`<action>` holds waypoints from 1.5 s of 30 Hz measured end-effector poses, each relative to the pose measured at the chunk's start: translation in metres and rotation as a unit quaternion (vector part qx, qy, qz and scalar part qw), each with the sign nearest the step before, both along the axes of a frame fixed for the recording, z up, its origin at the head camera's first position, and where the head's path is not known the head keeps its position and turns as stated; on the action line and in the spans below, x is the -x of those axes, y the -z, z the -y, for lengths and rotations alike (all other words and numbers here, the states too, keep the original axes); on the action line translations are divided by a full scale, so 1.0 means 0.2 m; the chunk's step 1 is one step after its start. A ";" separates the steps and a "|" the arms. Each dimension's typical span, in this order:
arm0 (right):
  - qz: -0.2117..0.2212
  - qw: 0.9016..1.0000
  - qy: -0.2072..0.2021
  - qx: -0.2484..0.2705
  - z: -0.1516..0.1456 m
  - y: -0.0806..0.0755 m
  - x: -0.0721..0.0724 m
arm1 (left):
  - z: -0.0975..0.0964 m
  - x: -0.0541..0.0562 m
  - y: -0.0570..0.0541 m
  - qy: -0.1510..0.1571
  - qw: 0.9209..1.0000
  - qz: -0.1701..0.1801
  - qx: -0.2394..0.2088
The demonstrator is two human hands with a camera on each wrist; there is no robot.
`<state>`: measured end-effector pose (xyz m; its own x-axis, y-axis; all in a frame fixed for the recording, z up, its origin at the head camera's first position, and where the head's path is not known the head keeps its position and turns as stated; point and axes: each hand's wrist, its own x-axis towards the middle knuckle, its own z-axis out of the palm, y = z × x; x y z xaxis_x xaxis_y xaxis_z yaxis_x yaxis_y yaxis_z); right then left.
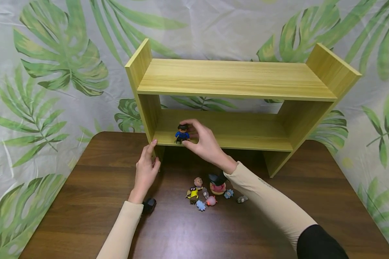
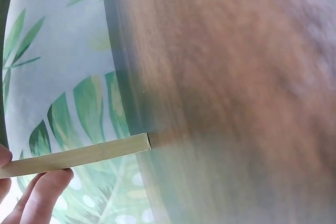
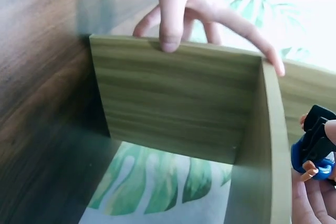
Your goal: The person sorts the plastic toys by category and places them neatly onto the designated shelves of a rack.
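Observation:
A small toy figure (image 1: 182,136) with a blue top, dark legs and dark headwear is at the left front of the middle board (image 1: 243,131) of a wooden shelf unit (image 1: 236,77). My right hand (image 1: 205,142) pinches it between thumb and fingers. In the right wrist view the same figure (image 3: 315,142) shows at the right edge. At the unit's left side panel (image 1: 144,108), my left hand (image 1: 146,172) grips the front edge. The right wrist view shows the left thumb (image 3: 169,38) on the panel's inner face, with one finger reaching the board's edge.
Several small toy figures lie in a cluster on the dark wooden table below the unit, among them a yellow-and-dark one (image 1: 193,194), a pink round one (image 1: 211,200) and a grey one (image 1: 242,199). Leaf-patterned cloth (image 1: 214,28) hangs behind.

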<state>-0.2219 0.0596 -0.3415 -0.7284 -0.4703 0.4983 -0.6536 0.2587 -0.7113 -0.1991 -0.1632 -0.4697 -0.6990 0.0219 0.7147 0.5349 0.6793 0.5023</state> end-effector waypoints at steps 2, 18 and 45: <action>0.000 1.000 0.004 -0.003 0.02 0.00 0.02 | 0.00 0.00 0.00 0.000 1.000 0.002 0.000; 0.020 0.999 0.018 -0.041 0.13 -0.01 0.12 | 0.00 -0.01 -0.01 -0.002 1.000 0.002 0.000; -0.010 0.998 0.014 -0.058 0.22 -0.01 0.19 | -0.01 0.00 0.00 -0.007 1.000 0.002 0.004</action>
